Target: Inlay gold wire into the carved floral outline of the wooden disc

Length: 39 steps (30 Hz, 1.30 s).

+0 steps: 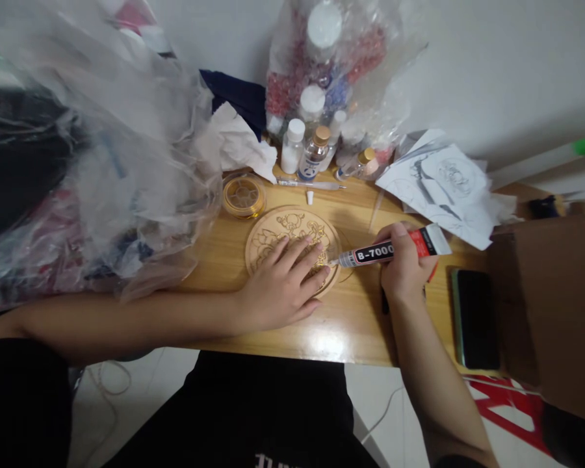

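A round wooden disc (263,240) with a carved pattern and gold wire lines lies on the wooden table (292,344). My left hand (285,286) rests flat on its lower part, fingers spread, covering some of the pattern. In my right hand (404,263) is a B-7000 glue tube (374,252), held nearly level, its nozzle pointing left at the disc's right side by my left fingertips. Whether the nozzle touches the disc cannot be made out. A spool of gold wire (244,196) sits at the disc's upper left, and a small white cap (310,197) stands just behind it.
Bottles (313,153), a pen (312,184) and crumpled tissue (241,143) are at the back. Plastic bags (141,149) fill the left. Sketched papers (443,182), a phone (476,318) and a cardboard box (560,305) are at the right. Something dark lies under my right hand.
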{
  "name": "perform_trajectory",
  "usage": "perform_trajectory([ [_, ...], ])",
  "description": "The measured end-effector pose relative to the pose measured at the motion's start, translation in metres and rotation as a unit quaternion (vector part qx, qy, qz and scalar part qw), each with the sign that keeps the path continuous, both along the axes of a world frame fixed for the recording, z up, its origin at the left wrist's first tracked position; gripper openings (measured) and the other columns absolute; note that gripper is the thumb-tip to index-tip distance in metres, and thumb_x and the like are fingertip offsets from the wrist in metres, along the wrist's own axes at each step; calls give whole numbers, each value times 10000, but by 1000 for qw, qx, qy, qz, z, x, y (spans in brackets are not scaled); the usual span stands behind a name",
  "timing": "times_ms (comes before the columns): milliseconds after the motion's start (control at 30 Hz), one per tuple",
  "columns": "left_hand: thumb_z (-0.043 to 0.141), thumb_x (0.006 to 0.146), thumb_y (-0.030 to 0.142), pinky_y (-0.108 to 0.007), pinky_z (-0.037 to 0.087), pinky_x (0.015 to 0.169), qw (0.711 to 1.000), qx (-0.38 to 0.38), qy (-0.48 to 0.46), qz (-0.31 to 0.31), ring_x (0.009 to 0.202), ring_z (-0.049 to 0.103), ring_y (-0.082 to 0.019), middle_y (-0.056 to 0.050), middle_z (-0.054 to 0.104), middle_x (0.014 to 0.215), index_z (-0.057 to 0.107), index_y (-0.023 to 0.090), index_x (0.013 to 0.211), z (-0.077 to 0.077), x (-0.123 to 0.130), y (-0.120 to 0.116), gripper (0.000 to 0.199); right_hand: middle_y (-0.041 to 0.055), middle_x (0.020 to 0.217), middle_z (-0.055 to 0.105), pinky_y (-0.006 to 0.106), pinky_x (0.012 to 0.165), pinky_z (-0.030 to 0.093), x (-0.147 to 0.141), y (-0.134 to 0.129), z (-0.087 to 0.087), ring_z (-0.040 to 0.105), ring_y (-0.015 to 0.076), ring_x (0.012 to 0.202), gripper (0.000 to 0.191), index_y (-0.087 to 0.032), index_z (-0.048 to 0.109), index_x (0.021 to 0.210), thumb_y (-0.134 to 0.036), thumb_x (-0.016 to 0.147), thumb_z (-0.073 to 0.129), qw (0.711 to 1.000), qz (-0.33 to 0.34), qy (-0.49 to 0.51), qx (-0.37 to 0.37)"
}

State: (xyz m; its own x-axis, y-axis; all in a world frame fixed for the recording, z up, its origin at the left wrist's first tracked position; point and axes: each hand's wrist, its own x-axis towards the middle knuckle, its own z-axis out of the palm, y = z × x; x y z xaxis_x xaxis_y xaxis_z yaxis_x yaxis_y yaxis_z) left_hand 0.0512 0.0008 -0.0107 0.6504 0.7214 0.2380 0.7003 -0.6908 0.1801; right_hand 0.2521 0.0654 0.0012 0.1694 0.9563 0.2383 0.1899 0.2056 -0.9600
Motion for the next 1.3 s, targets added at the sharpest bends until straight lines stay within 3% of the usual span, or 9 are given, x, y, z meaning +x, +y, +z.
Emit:
perform_trajectory([
  [200, 517, 907, 447, -553, 326, 1049, 1000, 0, 3, -1, 1308, 409, -386, -188, 479, 1402, 569, 170, 1256, 1, 0, 0, 449, -31, 492, 530, 210, 388, 336, -1, 2, 1, 370, 63, 385, 289, -183, 556, 534, -320, 785, 600, 1000, -25, 1, -9],
  [433, 526, 897, 456, -545, 325, 1059, 1000, 2, 5, 2, 1315, 405, -373, -168, 490, 1398, 571, 177, 1253, 1, 1, 0, 454, -24, 505, 548, 216, 410, 351, 1, 2, 0, 416, 75, 413, 288, -183, 569, 555, -327, 804, 592, 1000, 5, 10, -10],
  [600, 519, 900, 458, -543, 318, 1065, 1000, -5, 8, 3, 1329, 388, -369, -160, 477, 1414, 566, 180, 1259, 2, 0, 0, 456, -28, 513, 534, 211, 432, 364, 2, 3, 0, 453, 78, 449, 280, -183, 558, 552, -313, 796, 601, 999, -28, 24, 4],
  [833, 513, 907, 446, -550, 323, 1057, 1000, 3, 1, -2, 1310, 411, -380, -181, 484, 1400, 570, 174, 1250, 1, 0, 1, 442, -37, 468, 476, 220, 403, 350, 0, 0, 1, 383, 71, 391, 343, -185, 574, 546, -407, 806, 592, 999, 20, -4, -30],
  [1067, 541, 893, 453, -545, 291, 1077, 1000, -1, 0, -1, 1324, 394, -369, -178, 472, 1412, 565, 168, 1255, 0, 0, 0, 462, -21, 509, 522, 222, 438, 382, 1, 3, 1, 455, 91, 452, 346, -192, 535, 545, -425, 788, 613, 999, -44, -2, -4],
  [1300, 526, 900, 447, -549, 334, 1047, 1000, 11, -4, 1, 1302, 422, -378, -178, 496, 1390, 575, 174, 1247, 0, 0, 0, 444, -29, 506, 492, 228, 439, 369, 1, 3, 1, 411, 81, 435, 350, -190, 540, 545, -427, 794, 608, 999, -42, -10, 11],
])
